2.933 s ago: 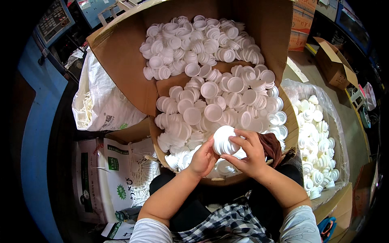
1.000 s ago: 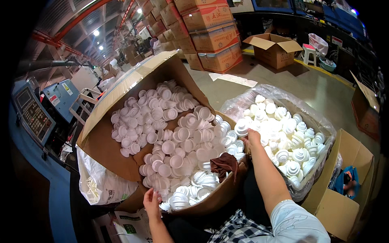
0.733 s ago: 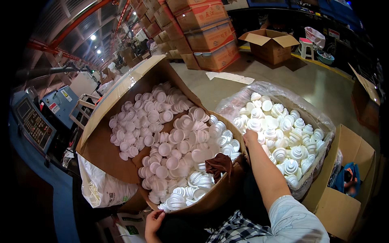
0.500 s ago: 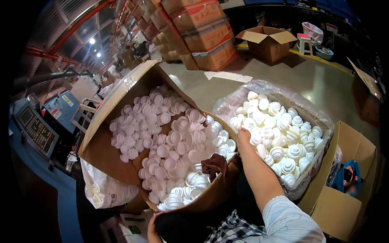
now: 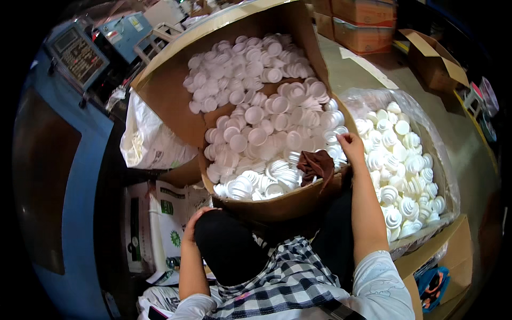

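Observation:
A large open cardboard box in front of me holds many round white plastic lids, many translucent. My right hand is at the box's right rim, fingers pinched at the edge of a round white lid. A crumpled brown cloth lies over the near right rim, just left of that wrist. My left hand rests on my left knee, its fingers laid along the black trouser leg and holding nothing. To the right, a box lined with clear plastic holds stepped white plastic pieces.
A blue machine with a control panel stands at left. White sacks lie between it and the box. An open carton and stacked cartons are at the back right. Another carton with a blue item is near right.
My view has turned down and to the right. My right hand has moved from the rim between the boxes to the lids at the large box's edge. My left hand stays on my knee.

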A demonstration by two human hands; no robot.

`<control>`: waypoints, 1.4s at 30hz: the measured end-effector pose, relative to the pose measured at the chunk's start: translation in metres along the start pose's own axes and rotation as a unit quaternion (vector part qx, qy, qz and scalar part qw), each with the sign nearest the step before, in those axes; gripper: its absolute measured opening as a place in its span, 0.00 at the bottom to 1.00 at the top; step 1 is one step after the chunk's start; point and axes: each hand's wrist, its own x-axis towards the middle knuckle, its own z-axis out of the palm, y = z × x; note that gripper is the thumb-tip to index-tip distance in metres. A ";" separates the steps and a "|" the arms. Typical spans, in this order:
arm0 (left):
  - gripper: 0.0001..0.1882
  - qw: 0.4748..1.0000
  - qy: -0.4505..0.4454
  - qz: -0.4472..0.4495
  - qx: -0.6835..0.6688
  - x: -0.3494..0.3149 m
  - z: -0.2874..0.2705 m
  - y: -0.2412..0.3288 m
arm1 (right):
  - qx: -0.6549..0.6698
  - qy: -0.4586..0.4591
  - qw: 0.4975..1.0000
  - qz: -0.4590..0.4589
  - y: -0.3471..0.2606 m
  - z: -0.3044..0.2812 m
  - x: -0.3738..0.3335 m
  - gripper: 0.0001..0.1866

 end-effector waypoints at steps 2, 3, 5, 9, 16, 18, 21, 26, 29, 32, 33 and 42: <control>0.23 0.996 0.002 -0.023 -0.081 0.002 0.006 -0.003 | -0.125 -0.108 0.986 0.000 -0.012 0.003 -0.016 0.24; 0.23 0.997 -0.010 -0.013 -0.077 0.004 0.002 -0.007 | -0.160 -0.146 0.976 0.007 -0.012 0.004 -0.021 0.25; 0.22 0.997 -0.020 -0.007 -0.073 0.009 -0.002 -0.015 | -0.230 -0.220 0.948 0.022 -0.015 0.010 -0.028 0.28; 0.22 0.993 0.012 -0.002 -0.119 0.015 0.007 -0.023 | -0.242 -0.341 0.906 0.058 -0.031 0.018 -0.031 0.28; 0.19 0.980 0.188 0.025 -0.059 0.019 -0.024 -0.062 | -0.287 -0.269 0.918 0.052 -0.050 0.036 -0.035 0.26; 0.16 0.962 0.272 0.023 0.030 0.017 -0.026 -0.049 | -0.264 -0.173 0.948 -0.034 -0.027 0.049 -0.023 0.23; 0.10 0.943 0.315 0.108 0.017 0.020 -0.043 -0.026 | -0.284 -0.067 0.954 -0.073 -0.025 0.076 0.000 0.18; 0.08 0.945 0.207 0.252 -0.003 0.045 0.025 0.075 | -0.281 -0.137 0.949 0.023 0.008 0.099 0.028 0.22; 0.09 0.952 0.119 0.281 -0.004 0.055 0.047 0.096 | -0.289 -0.164 0.942 0.054 0.001 0.111 0.028 0.23; 0.09 0.952 0.127 0.278 -0.003 0.067 0.044 0.106 | -0.276 -0.120 0.954 0.003 0.012 0.109 0.031 0.22; 0.09 0.951 0.135 0.278 -0.032 0.067 0.038 0.109 | -0.288 -0.120 0.950 -0.015 0.016 0.107 0.032 0.21; 0.07 0.873 0.378 0.217 -0.220 -0.008 -0.096 0.046 | -0.149 -0.169 0.973 -0.047 0.038 0.102 0.038 0.17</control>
